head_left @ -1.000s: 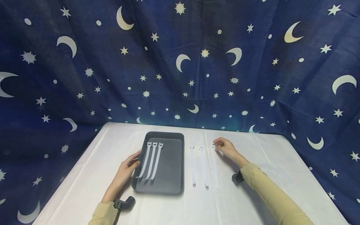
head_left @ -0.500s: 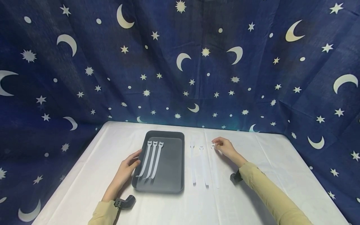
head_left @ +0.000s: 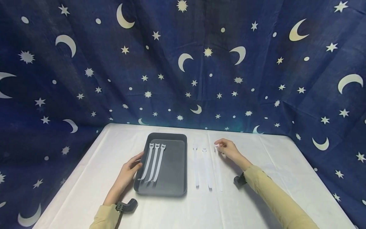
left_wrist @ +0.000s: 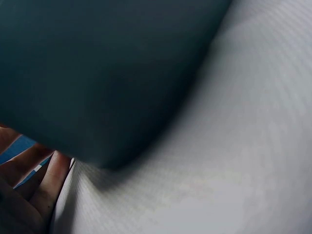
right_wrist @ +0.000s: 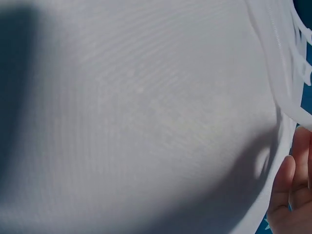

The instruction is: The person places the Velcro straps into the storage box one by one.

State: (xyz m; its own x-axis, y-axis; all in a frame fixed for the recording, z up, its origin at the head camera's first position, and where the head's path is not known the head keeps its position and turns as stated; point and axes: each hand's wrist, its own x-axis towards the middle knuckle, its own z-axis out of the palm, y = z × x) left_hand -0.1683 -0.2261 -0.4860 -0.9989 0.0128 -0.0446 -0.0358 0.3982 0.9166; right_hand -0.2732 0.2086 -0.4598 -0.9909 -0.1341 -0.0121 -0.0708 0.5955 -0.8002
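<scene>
In the head view, my left hand [head_left: 128,170] rests against the left side of a dark grey tray [head_left: 174,187], fingers and thumb touching its wall. Inside the tray lie three white strap cable ties [head_left: 156,159] side by side, slotted heads at the far end. Right of the tray, two more white cable ties [head_left: 196,168] lie on the white cloth. My right hand [head_left: 230,151] pinches a third cable tie [head_left: 218,171] by its slotted head, which is slightly raised, while its tail runs toward me. The right wrist view shows this strap [right_wrist: 270,53] arching near the fingertips.
White cloth covers the table [head_left: 171,211]. Behind it hangs a dark blue curtain [head_left: 160,63] with moons and stars. Both wrists carry black camera mounts [head_left: 126,206]. The tray's right half shows bare floor.
The right hand has shifted slightly, and the pinched cable tie's head has risen a little. The left hand and tray stay in place.
</scene>
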